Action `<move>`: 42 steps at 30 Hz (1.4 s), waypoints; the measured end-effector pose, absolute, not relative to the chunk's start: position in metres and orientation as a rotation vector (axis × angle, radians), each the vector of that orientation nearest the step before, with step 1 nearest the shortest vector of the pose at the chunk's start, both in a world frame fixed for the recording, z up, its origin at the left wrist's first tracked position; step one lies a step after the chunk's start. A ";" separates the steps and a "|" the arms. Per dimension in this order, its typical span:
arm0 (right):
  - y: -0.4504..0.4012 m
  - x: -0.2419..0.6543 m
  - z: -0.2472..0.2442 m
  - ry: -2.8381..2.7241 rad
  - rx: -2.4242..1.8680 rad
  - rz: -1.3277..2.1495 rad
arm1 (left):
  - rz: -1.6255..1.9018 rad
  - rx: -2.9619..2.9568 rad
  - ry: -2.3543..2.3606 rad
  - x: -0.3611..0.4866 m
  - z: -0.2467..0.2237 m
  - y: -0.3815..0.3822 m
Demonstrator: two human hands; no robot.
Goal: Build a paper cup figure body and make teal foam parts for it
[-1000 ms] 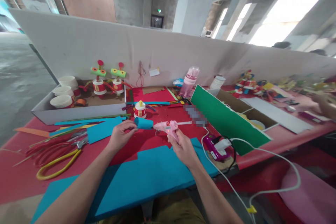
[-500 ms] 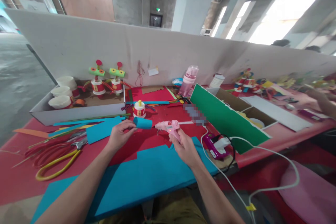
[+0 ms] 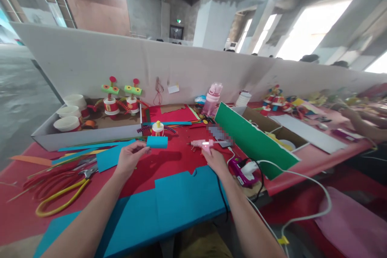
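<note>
Between the thumb and fingers of my left hand (image 3: 132, 157) is a rolled blue paper tube (image 3: 157, 142), held level above the red tabletop. My right hand (image 3: 215, 160) grips a pink glue gun (image 3: 202, 144), its nozzle pointing left and apart from the tube. Just behind the tube stands a small paper-cup figure (image 3: 157, 129) with coiled purple and blue arms and a yellow top. Blue paper sheets (image 3: 187, 193) lie along the table's front edge below both hands.
Left are yellow-handled pliers (image 3: 65, 199), paper strips, and a white box (image 3: 87, 135) holding cups and two finished-looking figures. On the right stand a green-sided box (image 3: 254, 141) and a purple power strip (image 3: 243, 173) with a white cable. A pink bottle (image 3: 212, 98) stands behind.
The glue gun has moved right, away from the tube's end, and lowered towards the table. The tube has turned more level in my left hand.
</note>
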State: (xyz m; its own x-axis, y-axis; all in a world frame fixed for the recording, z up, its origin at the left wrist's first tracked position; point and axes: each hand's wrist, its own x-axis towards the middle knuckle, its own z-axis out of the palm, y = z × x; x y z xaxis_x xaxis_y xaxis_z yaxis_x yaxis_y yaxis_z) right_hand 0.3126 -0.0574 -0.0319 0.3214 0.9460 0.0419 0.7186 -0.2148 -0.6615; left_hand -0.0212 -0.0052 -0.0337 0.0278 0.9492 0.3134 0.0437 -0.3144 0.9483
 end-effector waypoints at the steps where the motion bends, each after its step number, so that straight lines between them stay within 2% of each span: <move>1: -0.054 0.312 -0.031 -1.526 -2.095 0.451 | 1.409 1.475 1.060 -0.021 -0.033 -0.005; 6: -0.050 0.295 -0.015 -1.650 -2.333 0.217 | 1.459 1.401 1.062 -0.024 -0.028 -0.007; 8: -0.051 0.280 -0.004 -1.598 -2.258 0.030 | 1.466 1.395 1.062 -0.026 -0.028 -0.006; 10: -0.047 0.258 0.005 -1.551 -1.991 0.010 | 1.463 1.404 1.059 -0.027 -0.027 -0.005; 14: -0.026 0.195 0.010 -1.573 -1.249 0.671 | 1.488 1.403 1.060 -0.028 -0.024 -0.006; 18: 0.000 0.150 -0.008 -1.358 -1.003 1.037 | 1.508 1.304 1.136 -0.024 -0.019 -0.009; 24: 0.010 0.157 -0.028 -1.185 -1.057 1.117 | 1.532 1.157 1.203 -0.018 -0.018 -0.011; 34: 0.008 0.162 -0.036 -1.142 -1.137 1.207 | 1.418 1.240 1.301 -0.010 -0.031 -0.010; 42: 0.003 0.152 -0.037 -1.001 -0.929 1.452 | 1.385 1.280 1.317 -0.010 -0.032 -0.010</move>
State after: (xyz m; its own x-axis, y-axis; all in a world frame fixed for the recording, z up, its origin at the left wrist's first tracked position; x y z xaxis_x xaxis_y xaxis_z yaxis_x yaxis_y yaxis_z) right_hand 0.1522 0.0031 -0.0371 -0.1042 0.9943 -0.0207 -0.3346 -0.0547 -0.9408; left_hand -0.0096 -0.0099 -0.0318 -0.1503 0.9798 0.1315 0.0818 -0.1203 0.9894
